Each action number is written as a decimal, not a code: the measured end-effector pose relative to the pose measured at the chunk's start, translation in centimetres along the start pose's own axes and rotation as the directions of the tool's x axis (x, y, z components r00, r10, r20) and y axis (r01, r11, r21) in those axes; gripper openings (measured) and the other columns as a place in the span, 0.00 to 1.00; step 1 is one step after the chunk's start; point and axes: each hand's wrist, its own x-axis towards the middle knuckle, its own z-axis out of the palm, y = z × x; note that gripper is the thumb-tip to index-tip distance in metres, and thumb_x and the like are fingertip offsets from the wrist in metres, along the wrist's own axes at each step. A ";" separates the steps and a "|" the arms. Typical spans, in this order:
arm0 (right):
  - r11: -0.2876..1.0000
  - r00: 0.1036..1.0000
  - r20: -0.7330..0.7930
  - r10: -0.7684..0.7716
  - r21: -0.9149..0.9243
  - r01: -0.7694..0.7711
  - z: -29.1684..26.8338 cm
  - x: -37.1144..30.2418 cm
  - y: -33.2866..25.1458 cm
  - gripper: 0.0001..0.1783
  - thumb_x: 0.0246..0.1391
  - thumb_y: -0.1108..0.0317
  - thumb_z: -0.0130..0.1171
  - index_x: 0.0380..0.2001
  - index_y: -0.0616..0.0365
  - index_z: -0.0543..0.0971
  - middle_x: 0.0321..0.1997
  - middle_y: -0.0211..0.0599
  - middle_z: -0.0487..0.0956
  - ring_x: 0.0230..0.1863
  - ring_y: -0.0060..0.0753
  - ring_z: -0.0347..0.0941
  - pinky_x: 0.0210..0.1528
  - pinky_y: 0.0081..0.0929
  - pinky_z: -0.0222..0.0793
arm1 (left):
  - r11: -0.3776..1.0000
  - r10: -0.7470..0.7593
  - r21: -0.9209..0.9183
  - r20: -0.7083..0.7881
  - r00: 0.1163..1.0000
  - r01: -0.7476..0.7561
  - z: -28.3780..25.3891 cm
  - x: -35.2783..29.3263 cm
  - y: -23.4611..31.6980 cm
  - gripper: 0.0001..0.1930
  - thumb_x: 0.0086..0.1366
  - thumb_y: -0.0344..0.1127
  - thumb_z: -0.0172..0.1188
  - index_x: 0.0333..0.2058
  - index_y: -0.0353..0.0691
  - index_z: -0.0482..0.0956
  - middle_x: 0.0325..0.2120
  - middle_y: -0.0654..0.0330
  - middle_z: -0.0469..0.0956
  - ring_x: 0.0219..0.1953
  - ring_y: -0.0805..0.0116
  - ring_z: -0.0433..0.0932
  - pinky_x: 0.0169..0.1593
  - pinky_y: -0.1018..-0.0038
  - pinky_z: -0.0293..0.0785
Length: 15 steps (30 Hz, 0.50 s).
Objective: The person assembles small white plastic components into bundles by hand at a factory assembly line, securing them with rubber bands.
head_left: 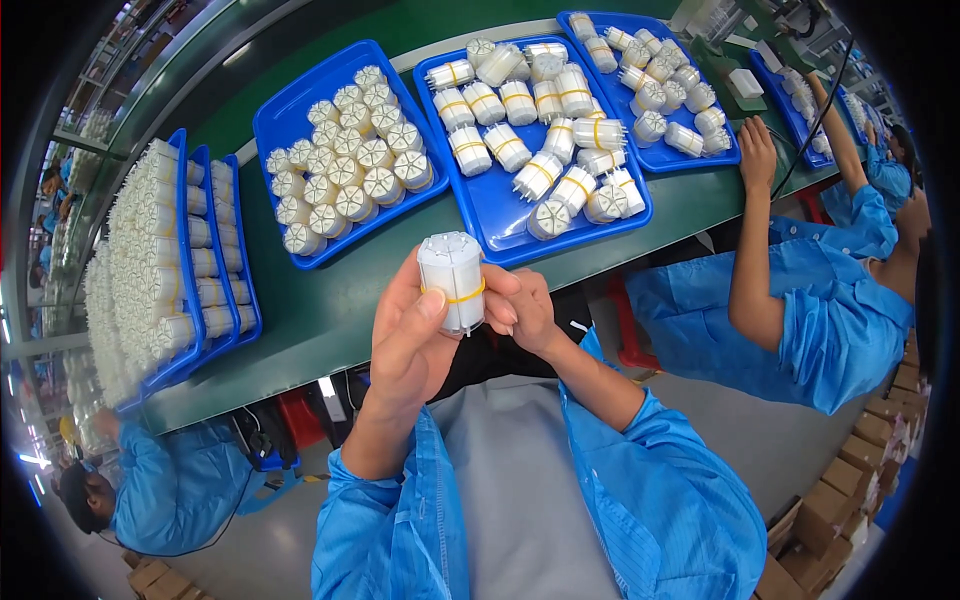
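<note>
My left hand (405,335) is wrapped round a cylindrical bundle of white plastic parts (452,272), held nearly upright in front of my chest. A yellow rubber band circles its lower half, and small pins stick out at its bottom. My right hand (522,308) has its fingers curled in against the bundle's right side, by the band; the fingertips are partly hidden. Just beyond, a blue tray (490,215) carries several similar banded bundles, most lying on their sides. To its left, another blue tray (270,125) has bundles standing on end in rows.
At the left, filled blue trays (190,240) stand stacked on the green table (290,325). A further blue tray (680,155) of bundles lies to the right, near a co-worker's hand (757,155). Another person (175,490) sits at the lower left. Cardboard boxes (835,490) line the floor at right.
</note>
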 end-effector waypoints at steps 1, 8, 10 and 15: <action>1.000 1.000 0.001 -0.001 -0.001 0.001 -0.2 -0.1 0.3 0.25 0.66 0.58 0.40 0.19 0.62 0.72 0.14 0.28 0.69 0.14 0.15 0.54 0.17 0.20 0.47 | 1.000 0.003 -0.008 0.011 1.000 -0.003 0.0 -0.1 0.0 0.29 0.66 0.47 0.50 0.54 0.26 0.62 0.42 0.37 0.74 0.38 0.57 0.78 0.40 0.64 0.76; 1.000 1.000 -0.020 0.013 0.022 -0.013 0.0 -0.1 0.4 0.24 0.65 0.61 0.43 0.14 0.60 0.69 0.12 0.26 0.63 0.14 0.16 0.52 0.17 0.22 0.45 | 0.999 0.021 -0.036 0.069 0.997 -0.019 -0.5 -0.3 -0.2 0.30 0.65 0.49 0.49 0.54 0.26 0.61 0.42 0.38 0.74 0.37 0.57 0.78 0.39 0.65 0.76; 1.000 1.000 -0.023 0.006 0.014 -0.006 -0.1 -0.1 0.5 0.24 0.65 0.61 0.43 0.14 0.60 0.68 0.12 0.26 0.63 0.14 0.16 0.51 0.17 0.22 0.44 | 0.999 0.025 -0.036 0.085 0.996 -0.022 -0.5 -0.3 -0.2 0.31 0.65 0.50 0.49 0.54 0.25 0.61 0.42 0.39 0.74 0.36 0.57 0.78 0.37 0.66 0.76; 0.999 0.999 0.002 -0.041 -0.030 0.041 -0.4 0.0 1.0 0.25 0.64 0.61 0.44 0.13 0.58 0.64 0.12 0.24 0.59 0.15 0.16 0.48 0.17 0.23 0.43 | 0.999 0.033 -0.042 0.075 0.997 -0.030 -0.9 -0.2 -0.3 0.31 0.65 0.51 0.48 0.53 0.25 0.62 0.41 0.40 0.74 0.34 0.58 0.77 0.35 0.68 0.75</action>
